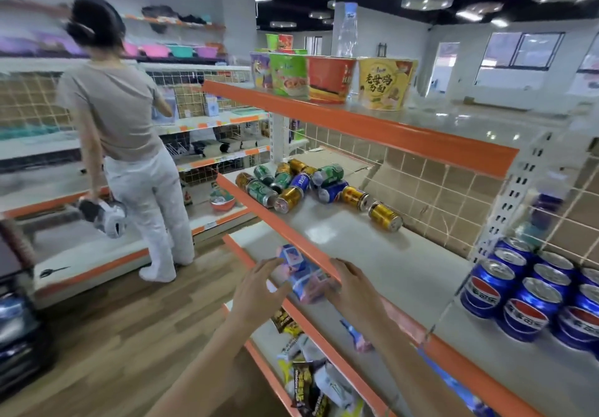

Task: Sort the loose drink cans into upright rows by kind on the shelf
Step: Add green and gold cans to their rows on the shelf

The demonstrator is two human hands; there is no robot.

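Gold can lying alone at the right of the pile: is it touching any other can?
Apart. The head view shows the lone gold can on its side with bare shelf between it and the nearest gold can of the pile.

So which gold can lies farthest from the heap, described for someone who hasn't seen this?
Find the middle shelf with the orange front edge, under the instant-noodle tubs. A heap of loose cans lies at its far end. The lone gold can lies on its side nearest the upright blue cans, apart from the heap and touching nothing.
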